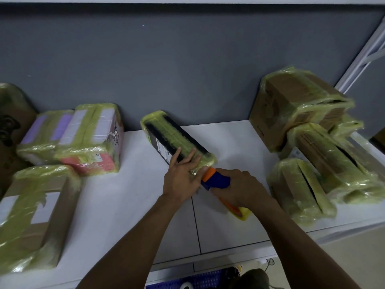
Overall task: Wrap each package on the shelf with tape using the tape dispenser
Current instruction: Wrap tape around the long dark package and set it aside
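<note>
A long black box [166,134] banded with yellowish tape lies at an angle on the white shelf [129,205], its far end near the grey back wall. My left hand [183,174] lies over its near end, fingers straight on the top and thumb along the side. My right hand [239,188] grips the blue and orange tape dispenser [216,180], whose orange tip touches the box's near end. The yellow tape roll [242,211] shows below my right hand.
Taped packages lie on both sides: pink and purple ones [83,138] and a brown box [35,209] on the left, several brown cardboard boxes [295,109] stacked on the right. A blue basket [198,280] sits below the shelf's front edge.
</note>
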The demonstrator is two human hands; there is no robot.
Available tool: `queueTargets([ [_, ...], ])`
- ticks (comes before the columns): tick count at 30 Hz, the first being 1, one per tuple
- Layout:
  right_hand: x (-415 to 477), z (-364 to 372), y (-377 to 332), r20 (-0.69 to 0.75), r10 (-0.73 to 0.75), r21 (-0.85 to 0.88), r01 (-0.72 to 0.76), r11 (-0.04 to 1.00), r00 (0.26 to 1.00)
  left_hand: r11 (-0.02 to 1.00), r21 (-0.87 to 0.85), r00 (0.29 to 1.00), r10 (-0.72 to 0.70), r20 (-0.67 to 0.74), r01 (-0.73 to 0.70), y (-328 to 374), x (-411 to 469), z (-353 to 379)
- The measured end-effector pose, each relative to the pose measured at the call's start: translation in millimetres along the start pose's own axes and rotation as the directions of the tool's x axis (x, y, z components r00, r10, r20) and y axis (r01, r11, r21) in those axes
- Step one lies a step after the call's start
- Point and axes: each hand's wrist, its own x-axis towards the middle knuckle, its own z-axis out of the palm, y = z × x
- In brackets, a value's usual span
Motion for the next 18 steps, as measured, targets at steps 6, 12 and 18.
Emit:
queueTargets([
  [6, 7, -18, 1, 0.108, -0.033, 0.105, 0.022, 0.994, 0.994, 0.996, 0.083, 0.999, 0.020, 0.046, -0.024, 4, 1, -5],
  [12, 10, -27, -1, 0.167, -0.037, 0.078, 0.024, 0.997, 0.985, 0.990, 0.133, 0.995, 0.031, 0.095, -0.043, 3, 3, -11],
  [18, 5, -11, 0, 0.064, -0.032, -0.031, 0.034, 0.999, 0.997, 0.988, 0.150, 0.997, 0.030, 0.069, -0.040, 5, 2, -11],
])
